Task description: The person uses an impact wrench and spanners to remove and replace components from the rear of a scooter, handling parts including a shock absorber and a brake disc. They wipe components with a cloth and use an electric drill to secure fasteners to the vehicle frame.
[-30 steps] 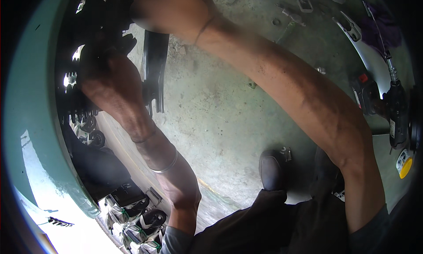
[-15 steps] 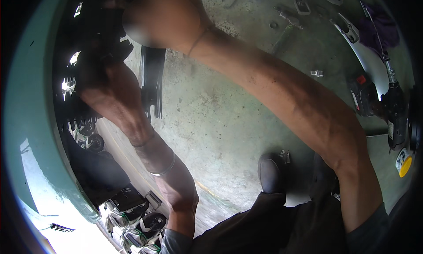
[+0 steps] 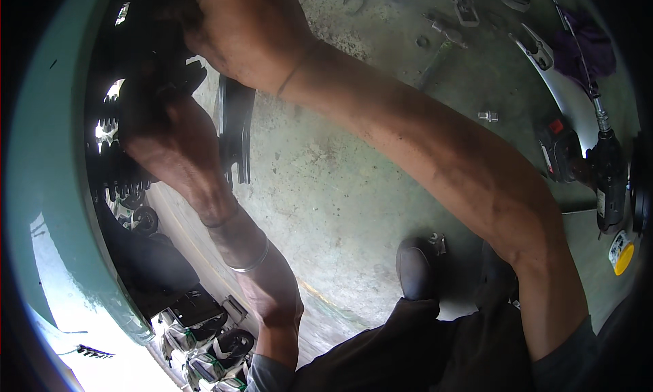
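Note:
My left hand [image 3: 166, 130] reaches into the dark space behind a pale green curved panel [image 3: 51, 140], and its fingers vanish in shadow among black parts. Above it, my right hand [image 3: 238, 31] bends into the same dark recess, knuckles curled. Its fingertips are hidden too, so what either hand touches or holds cannot be made out. A black ribbed part [image 3: 112, 171] sits beside my left hand, with light showing through its gaps. Close to both hands, a long black slotted piece [image 3: 236, 130] hangs over the floor.
On the green-grey floor [image 3: 326, 181] lie a small metal socket [image 3: 488, 116], wrenches [image 3: 439, 243] by my shoe [image 3: 415, 269], and a purple cloth [image 3: 588, 45]. A black power tool [image 3: 609, 181] and yellow-lidded tub [image 3: 621, 254] stand at the right. White-and-green wheeled machines [image 3: 204, 344] are lower left.
My right hand and forearm have shifted slightly down and left, and the hand looks less blurred. My left hand has barely moved.

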